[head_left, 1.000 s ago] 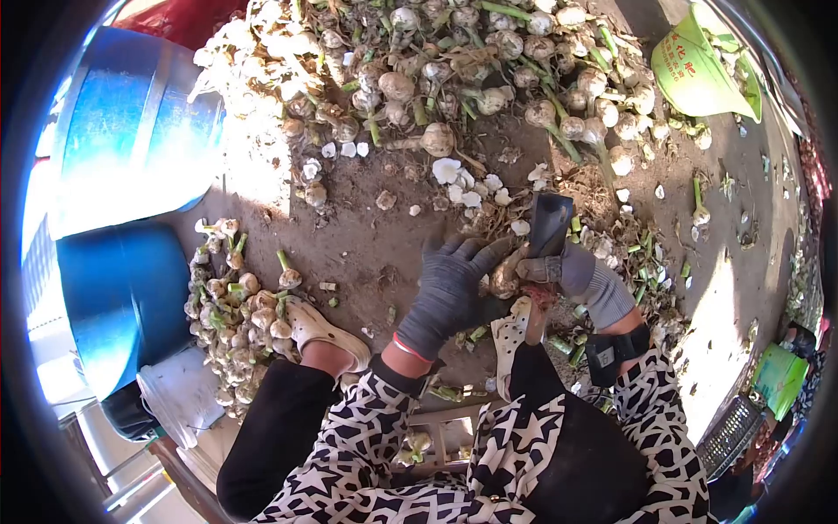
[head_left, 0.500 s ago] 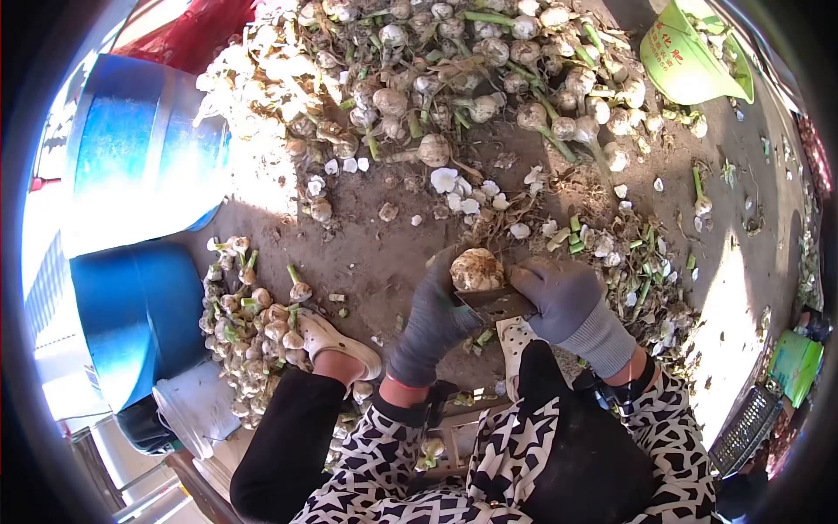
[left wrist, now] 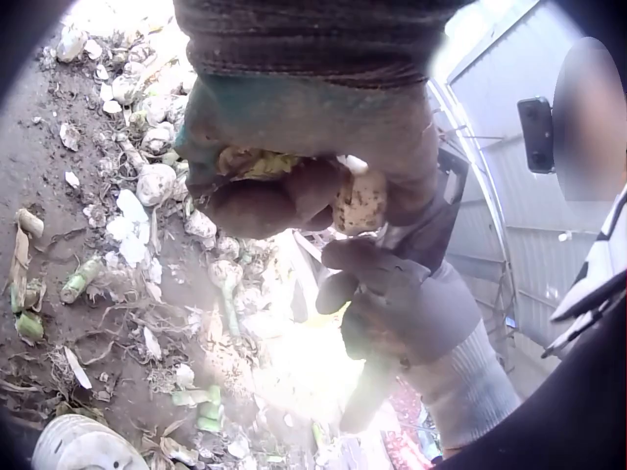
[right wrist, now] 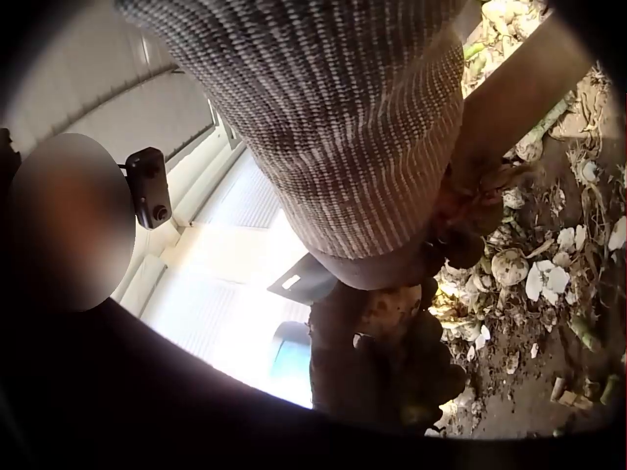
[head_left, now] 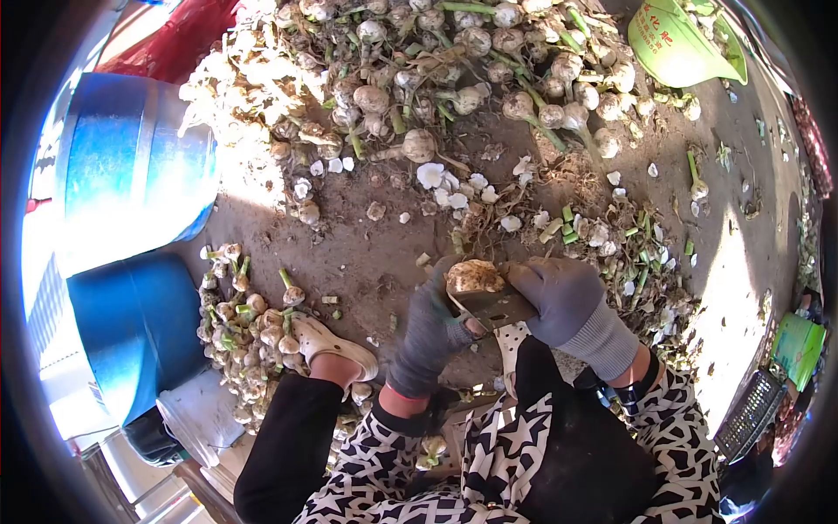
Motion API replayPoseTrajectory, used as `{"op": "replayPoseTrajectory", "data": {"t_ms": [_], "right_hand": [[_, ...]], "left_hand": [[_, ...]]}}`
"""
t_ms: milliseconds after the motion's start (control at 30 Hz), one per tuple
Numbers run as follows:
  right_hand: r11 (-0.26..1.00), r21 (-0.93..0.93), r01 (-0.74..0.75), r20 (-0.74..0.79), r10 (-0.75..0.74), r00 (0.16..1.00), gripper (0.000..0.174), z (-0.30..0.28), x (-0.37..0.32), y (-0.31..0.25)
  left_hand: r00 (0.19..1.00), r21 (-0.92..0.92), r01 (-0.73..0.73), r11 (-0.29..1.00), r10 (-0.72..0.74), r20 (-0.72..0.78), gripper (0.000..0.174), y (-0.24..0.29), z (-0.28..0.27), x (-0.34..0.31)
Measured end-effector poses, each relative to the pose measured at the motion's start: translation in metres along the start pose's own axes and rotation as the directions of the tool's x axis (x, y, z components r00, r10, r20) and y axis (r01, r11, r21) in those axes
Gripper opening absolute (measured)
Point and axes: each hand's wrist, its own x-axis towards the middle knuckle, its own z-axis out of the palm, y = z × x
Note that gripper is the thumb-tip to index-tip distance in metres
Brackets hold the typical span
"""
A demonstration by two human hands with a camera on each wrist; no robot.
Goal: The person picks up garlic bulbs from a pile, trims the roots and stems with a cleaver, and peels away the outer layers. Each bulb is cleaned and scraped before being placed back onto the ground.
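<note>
In the head view, a soil-streaked garlic bulb (head_left: 474, 276) sits in the grip of my gloved left hand (head_left: 419, 327). My right hand (head_left: 563, 301), also gloved, grips a knife whose broad dark blade (head_left: 502, 309) lies along the bulb's near side. The left wrist view has the bulb (left wrist: 361, 202) between the two hands, with the left fingers (left wrist: 260, 206) curled beside it. From the right wrist, the knife's pale handle (right wrist: 529, 88) sticks out past the glove cuff, while the fingers are dark and partly hidden.
Garlic with stems (head_left: 419, 87) is heaped ahead. Trimmed bulbs (head_left: 253, 327) lie by the left shoe (head_left: 336, 348), beside blue barrels (head_left: 135, 306). Cut stems and peel (head_left: 642, 253) litter the ground at right. A green bucket (head_left: 685, 44) stands at the far right.
A second ago the knife blade stood up beside the bulb, right of the left hand. The bulb has since turned upward and the blade has swung across its near side.
</note>
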Motion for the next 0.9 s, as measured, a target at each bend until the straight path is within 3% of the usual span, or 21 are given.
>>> {"op": "replayPoseTrajectory", "data": {"t_ms": [167,233,267,300,333,367,400,433,467,500,533,567,600,633,667,700,733,767,800,833,900], "right_hand": [[0.997,0.026,-0.066,0.006,0.066,0.998,0.037,0.027,-0.004,0.009],[0.990,0.131,-0.049,-0.078,0.060,0.995,0.028,0.043,-0.003,0.012],[0.989,0.135,-0.058,-0.078,0.069,0.995,0.028,0.058,-0.001,0.037],[0.945,0.037,-0.324,0.177,0.313,0.933,0.024,0.078,0.000,0.074],[0.847,-0.121,-0.518,0.412,0.517,0.750,0.021,0.090,-0.006,0.088],[0.864,-0.120,-0.489,0.417,0.491,0.765,0.021,0.082,0.000,0.083],[0.684,0.320,-0.656,0.484,0.477,0.734,0.022,0.063,-0.001,0.070],[0.289,0.656,-0.698,0.552,0.447,0.704,0.024,0.048,-0.013,0.053],[0.297,0.664,-0.686,0.535,0.453,0.713,0.024,0.040,-0.016,0.042],[0.238,0.739,-0.630,0.494,0.444,0.747,0.026,0.036,-0.016,0.031],[0.163,0.799,-0.579,0.468,0.435,0.769,0.028,0.032,-0.015,0.021],[0.031,0.839,-0.544,0.476,0.443,0.760,0.025,0.028,-0.012,0.013],[0.030,0.836,-0.547,0.481,0.438,0.759,0.025,0.028,-0.014,0.012],[0.143,0.809,-0.570,0.483,0.391,0.783,0.024,0.029,-0.012,0.014],[0.256,0.775,-0.578,0.487,0.342,0.804,0.024,0.030,-0.009,0.015],[0.220,0.701,-0.679,0.592,0.352,0.725,0.024,0.018,-0.003,0.007],[0.221,0.700,-0.679,0.595,0.346,0.725,0.024,0.019,-0.004,0.006],[0.350,0.721,-0.598,0.497,0.341,0.798,0.024,0.019,-0.005,0.008],[0.475,0.721,-0.505,0.393,0.319,0.862,0.024,0.018,-0.005,0.011],[0.702,0.625,-0.342,0.159,0.314,0.936,0.022,0.015,-0.005,0.013],[0.810,0.488,-0.327,0.181,0.272,0.945,0.021,0.042,-0.016,0.026]], "left_hand": [[0.998,-0.068,0.056,0.996,-0.056,0.005,0.095,-0.005,0.001,-0.007],[0.995,-0.085,0.096,0.992,-0.096,0.001,0.095,-0.002,0.004,-0.010],[0.990,-0.092,0.041,0.995,-0.028,0.136,0.093,0.006,0.010,-0.019],[0.961,-0.104,0.005,0.995,0.024,0.277,0.092,0.013,0.012,-0.030],[0.936,0.231,-0.158,0.960,0.071,0.346,0.090,0.020,0.012,-0.032],[0.954,0.150,-0.092,0.984,0.044,0.297,0.091,0.023,0.012,-0.027],[0.965,0.067,-0.026,0.997,0.007,0.263,0.091,0.025,0.013,-0.024],[0.963,0.073,-0.017,0.997,-0.003,0.269,0.091,0.018,0.006,-0.022],[0.966,0.384,-0.199,0.902,0.113,0.234,0.092,0.005,-0.007,-0.011],[0.944,0.652,-0.329,0.683,0.245,0.221,0.092,0.003,-0.014,0.000],[0.945,0.651,-0.328,0.684,0.250,0.213,0.092,0.004,-0.016,0.000],[0.987,0.769,-0.157,0.620,0.072,0.144,0.096,0.012,-0.015,-0.003],[0.994,0.859,0.006,0.512,-0.097,0.052,0.100,0.017,-0.014,-0.006],[0.993,0.474,-0.010,0.881,-0.048,0.110,0.093,0.004,-0.016,-0.012],[0.994,0.479,-0.014,0.878,-0.042,0.106,0.093,-0.002,-0.013,-0.015],[0.999,0.172,-0.017,0.985,0.011,0.039,0.087,-0.008,-0.007,-0.018],[0.998,-0.156,-0.045,0.987,0.039,-0.046,0.080,-0.013,-0.004,-0.021],[0.994,-0.260,0.022,0.965,-0.049,-0.097,0.072,-0.017,-0.005,-0.019],[0.994,-0.266,0.011,0.964,-0.041,-0.105,0.072,-0.016,-0.008,-0.018],[0.998,-0.248,0.020,0.968,-0.035,-0.056,0.068,-0.012,-0.011,-0.017],[0.999,-0.227,0.008,0.974,-0.015,-0.029,0.063,-0.003,-0.011,-0.022]]}}
